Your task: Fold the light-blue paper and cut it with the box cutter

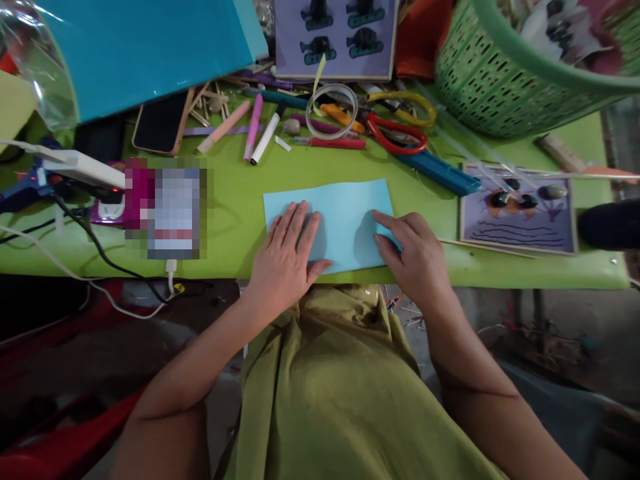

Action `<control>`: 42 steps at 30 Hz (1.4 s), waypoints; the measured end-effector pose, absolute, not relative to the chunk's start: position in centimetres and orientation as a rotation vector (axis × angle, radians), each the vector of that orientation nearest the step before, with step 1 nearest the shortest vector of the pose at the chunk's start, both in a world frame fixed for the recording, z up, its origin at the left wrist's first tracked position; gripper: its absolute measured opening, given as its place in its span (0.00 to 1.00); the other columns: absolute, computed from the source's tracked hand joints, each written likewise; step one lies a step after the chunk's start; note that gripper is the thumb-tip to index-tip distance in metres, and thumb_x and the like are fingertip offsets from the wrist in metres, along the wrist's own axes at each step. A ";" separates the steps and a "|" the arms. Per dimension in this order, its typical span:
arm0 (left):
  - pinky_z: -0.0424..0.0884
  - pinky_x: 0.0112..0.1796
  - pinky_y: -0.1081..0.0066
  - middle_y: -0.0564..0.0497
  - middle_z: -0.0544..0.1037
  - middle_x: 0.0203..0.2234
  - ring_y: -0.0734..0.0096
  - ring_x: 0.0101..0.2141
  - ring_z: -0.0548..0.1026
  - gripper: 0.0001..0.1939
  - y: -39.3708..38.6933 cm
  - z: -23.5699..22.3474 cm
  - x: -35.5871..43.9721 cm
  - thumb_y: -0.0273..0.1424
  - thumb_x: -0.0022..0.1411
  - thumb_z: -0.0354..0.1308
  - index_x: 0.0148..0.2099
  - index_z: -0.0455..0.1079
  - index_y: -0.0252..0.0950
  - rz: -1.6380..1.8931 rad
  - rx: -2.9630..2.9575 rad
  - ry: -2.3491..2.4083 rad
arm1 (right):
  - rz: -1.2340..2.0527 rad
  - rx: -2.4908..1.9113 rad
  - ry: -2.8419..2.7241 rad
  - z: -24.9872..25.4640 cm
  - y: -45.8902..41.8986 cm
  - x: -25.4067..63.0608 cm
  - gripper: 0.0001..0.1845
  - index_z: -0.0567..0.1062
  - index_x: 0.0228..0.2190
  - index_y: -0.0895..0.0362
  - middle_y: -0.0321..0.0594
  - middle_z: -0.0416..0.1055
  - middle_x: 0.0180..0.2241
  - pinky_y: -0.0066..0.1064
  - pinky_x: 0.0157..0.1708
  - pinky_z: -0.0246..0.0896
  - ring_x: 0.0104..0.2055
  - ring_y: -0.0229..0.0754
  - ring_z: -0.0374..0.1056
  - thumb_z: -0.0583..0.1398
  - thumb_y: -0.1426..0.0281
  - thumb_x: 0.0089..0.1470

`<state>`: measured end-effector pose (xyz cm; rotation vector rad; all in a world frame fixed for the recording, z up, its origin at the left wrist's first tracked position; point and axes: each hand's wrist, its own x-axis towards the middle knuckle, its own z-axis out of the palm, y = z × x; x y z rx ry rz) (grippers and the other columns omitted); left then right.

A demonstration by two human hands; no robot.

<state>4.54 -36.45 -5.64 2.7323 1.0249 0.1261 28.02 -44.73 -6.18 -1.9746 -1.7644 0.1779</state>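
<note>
A light blue sheet of paper (345,220) lies on the green table in front of me, its long sides running left to right. My left hand (286,250) is spread flat over its left part, thumb pointing right along the near edge. At the right edge of the paper is my right hand (417,257), with the index fingertip and thumb apart on the sheet and the other fingers bent. Neither hand grips anything. Whether the paper is a single layer or folded, I cannot tell.
Behind the paper lie markers (264,137), a tape roll (332,110), red-handled scissors (397,137) and a blue cutter (443,172). A green basket (500,80) stands back right, near a small framed picture (517,223). Cables and a power strip (110,212) occupy the left.
</note>
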 end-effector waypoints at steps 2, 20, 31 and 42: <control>0.54 0.68 0.41 0.35 0.52 0.75 0.41 0.74 0.48 0.35 -36.5 -5.3 4.6 0.46 0.72 0.52 0.76 0.53 0.41 0.107 2.748 1.012 | 0.172 -2.002 -1.753 -6.3 -44.8 27.9 0.20 0.77 0.56 0.52 0.45 0.71 0.38 0.40 0.36 0.69 0.39 0.48 0.71 0.54 0.63 0.68; 0.56 0.67 0.42 0.40 0.51 0.75 0.40 0.73 0.50 0.31 -36.3 -5.5 4.5 0.41 0.71 0.57 0.73 0.59 0.49 0.212 2.769 1.002 | 0.027 -1.508 -2.166 -6.3 -49.1 21.7 0.31 0.62 0.69 0.56 0.48 0.68 0.66 0.47 0.69 0.53 0.70 0.51 0.58 0.54 0.60 0.69; 0.56 0.67 0.41 0.39 0.53 0.75 0.41 0.73 0.51 0.31 -36.3 -4.9 4.7 0.40 0.71 0.56 0.74 0.59 0.48 0.185 2.800 1.010 | 0.013 -1.718 -2.225 -9.3 -50.3 22.1 0.44 0.32 0.75 0.55 0.45 0.59 0.72 0.40 0.71 0.49 0.73 0.44 0.57 0.52 0.66 0.71; 0.56 0.68 0.43 0.38 0.52 0.75 0.41 0.73 0.52 0.31 -36.4 -4.8 4.7 0.43 0.72 0.55 0.74 0.59 0.48 0.137 2.814 1.014 | -0.161 -1.930 -2.095 -9.0 -52.2 26.6 0.44 0.34 0.75 0.49 0.44 0.64 0.69 0.44 0.69 0.51 0.70 0.47 0.63 0.54 0.66 0.70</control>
